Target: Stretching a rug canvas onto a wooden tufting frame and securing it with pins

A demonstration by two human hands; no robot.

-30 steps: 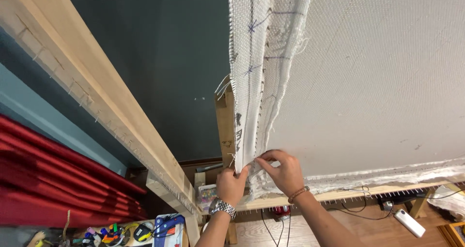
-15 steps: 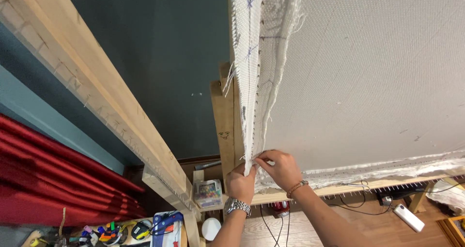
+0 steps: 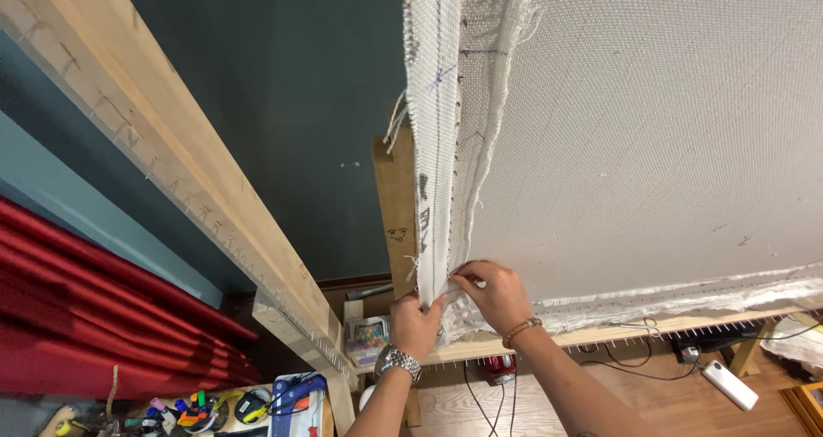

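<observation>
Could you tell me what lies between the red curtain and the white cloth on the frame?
In the head view, a slanted wooden beam and dark teal wall lie between red curtain and white cloth.

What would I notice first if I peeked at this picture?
The big white woven cloth stretched on a wooden frame fills the right side. Low in the middle, the left hand and right hand pinch its folded edge. Red fabric glows at the lower left.

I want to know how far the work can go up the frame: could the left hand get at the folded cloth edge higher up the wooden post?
Probably yes. The left hand already pinches the folded cloth edge at the wooden post, and nothing blocks the strip above.
</observation>
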